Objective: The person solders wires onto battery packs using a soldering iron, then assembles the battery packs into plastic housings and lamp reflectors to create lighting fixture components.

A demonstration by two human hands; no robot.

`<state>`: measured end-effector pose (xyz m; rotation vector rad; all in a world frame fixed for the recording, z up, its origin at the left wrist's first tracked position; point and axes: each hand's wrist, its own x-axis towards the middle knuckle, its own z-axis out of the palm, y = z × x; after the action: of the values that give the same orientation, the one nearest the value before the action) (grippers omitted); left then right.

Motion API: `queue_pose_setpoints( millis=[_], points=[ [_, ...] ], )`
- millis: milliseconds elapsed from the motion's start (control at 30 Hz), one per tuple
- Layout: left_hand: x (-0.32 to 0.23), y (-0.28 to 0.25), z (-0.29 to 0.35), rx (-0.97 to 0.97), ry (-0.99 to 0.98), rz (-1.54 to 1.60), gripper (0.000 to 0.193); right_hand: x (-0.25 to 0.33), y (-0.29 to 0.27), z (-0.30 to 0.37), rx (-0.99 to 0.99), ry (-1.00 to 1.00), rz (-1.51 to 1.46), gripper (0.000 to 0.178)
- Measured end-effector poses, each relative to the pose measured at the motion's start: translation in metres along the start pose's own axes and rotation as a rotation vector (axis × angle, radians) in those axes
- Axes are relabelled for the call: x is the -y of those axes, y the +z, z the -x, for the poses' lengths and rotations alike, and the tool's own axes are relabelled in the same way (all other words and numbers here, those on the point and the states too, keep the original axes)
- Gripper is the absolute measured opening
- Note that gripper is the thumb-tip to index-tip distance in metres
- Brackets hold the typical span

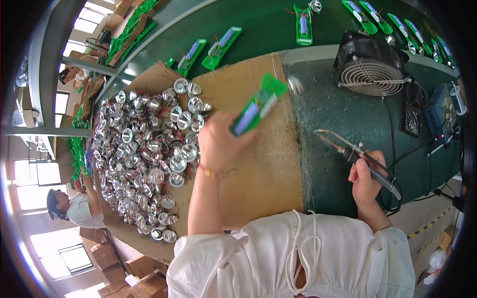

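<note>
My left hand is closed around the lower end of a green flashlight housing, above the cardboard sheet. A blue cylindrical battery lies inside the housing, and a blurred silver reflector hangs off its far end. To the right, my right hand grips a soldering iron with a thin feed tube along it; the tip points left over the dark green bench. Left of my left hand spreads a big heap of silver reflectors with thin red wires.
A black fan with a wire grille stands at the far right, beside a blue soldering station. Several green housings lie along the far green belt. Cables trail from the iron. Two people sit at the left, near green parts and boxes.
</note>
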<state>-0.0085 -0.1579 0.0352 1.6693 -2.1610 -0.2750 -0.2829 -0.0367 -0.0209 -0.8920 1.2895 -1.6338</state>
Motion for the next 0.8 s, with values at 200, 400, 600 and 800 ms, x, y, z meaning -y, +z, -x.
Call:
queue_pose_setpoints(
  millis=[200, 400, 600, 800],
  points=[
    [0.003, 0.044, -0.139, -0.081, -0.209, -0.134, 0.041, -0.001, 0.003, 0.003, 0.024, 0.121, 0.010, 0.015],
    [0.025, 0.083, -0.202, -0.406, -0.274, -0.026, 0.063, -0.004, 0.005, 0.003, -0.005, 0.157, 0.046, 0.019],
    [0.081, 0.027, -0.181, 0.130, -0.295, -0.252, 0.050, 0.000, 0.005, 0.002, 0.052, 0.218, -0.031, 0.015],
    [0.043, 0.004, -0.129, 0.140, -0.198, -0.299, 0.046, -0.003, 0.009, 0.004, 0.072, 0.170, 0.010, 0.015]
  ],
)
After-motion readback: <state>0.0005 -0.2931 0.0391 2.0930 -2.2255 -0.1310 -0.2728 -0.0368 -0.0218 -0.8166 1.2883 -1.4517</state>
